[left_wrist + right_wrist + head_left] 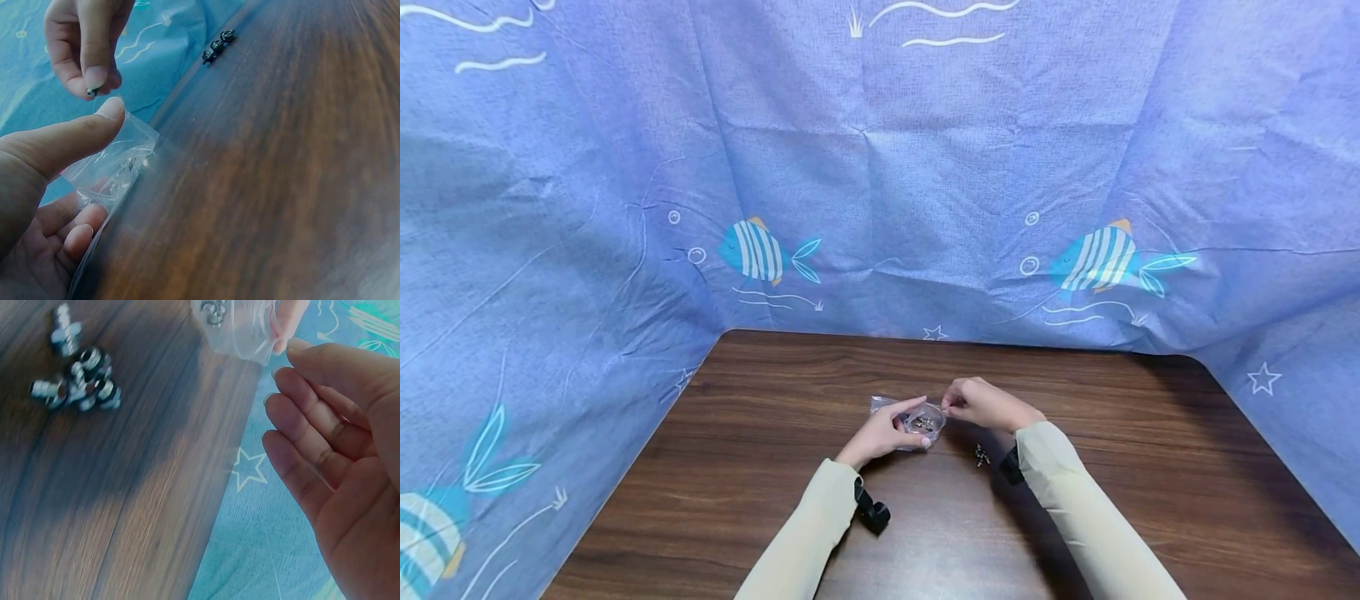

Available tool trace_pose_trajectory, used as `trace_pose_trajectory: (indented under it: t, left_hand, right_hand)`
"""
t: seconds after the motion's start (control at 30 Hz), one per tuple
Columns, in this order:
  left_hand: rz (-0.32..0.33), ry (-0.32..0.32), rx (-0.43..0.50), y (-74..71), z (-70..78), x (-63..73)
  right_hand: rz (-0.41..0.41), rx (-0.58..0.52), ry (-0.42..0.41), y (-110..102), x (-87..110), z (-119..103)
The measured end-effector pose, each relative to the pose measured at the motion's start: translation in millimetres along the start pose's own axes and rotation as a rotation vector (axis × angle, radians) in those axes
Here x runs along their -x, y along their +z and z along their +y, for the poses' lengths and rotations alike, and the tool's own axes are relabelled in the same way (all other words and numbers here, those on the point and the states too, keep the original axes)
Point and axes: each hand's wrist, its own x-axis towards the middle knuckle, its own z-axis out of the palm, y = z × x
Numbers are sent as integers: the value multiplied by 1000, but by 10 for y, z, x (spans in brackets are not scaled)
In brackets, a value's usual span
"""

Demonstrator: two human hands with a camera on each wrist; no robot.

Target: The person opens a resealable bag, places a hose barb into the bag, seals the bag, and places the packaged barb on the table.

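My left hand (878, 435) holds a clear plastic bag (122, 159) between thumb and fingers, its mouth spread apart. Several small metal fittings (924, 424) lie inside the bag. Just to the right of the bag's mouth is my right hand (987, 406), thumb and fingertips together. In the left wrist view, those fingertips pinch one small metal fitting (92, 92) above the bag's edge. In the right wrist view the pinched fitting is hidden. A small pile of loose metal fittings (81, 384), with ribbed ends and hex-like collars, lies on the table below the right wrist.
The brown wood-grain table (760, 467) extends around both hands. Blue fabric (925, 167) with fish prints hangs behind its far edge and along the sides. A black wrist device (872, 510) sits at the left cuff, another (1011, 467) at the right.
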Motion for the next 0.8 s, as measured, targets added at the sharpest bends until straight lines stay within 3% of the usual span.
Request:
trace_pose_trajectory:
  t: [0.5, 0.8]
  left_hand:
    - [-7, -1, 15, -3, 5, 0]
    - [-11, -10, 12, -6, 3, -1]
  right_hand:
    - [4, 9, -15, 58, -86, -32]
    - [-14, 2, 17, 44, -84, -31]
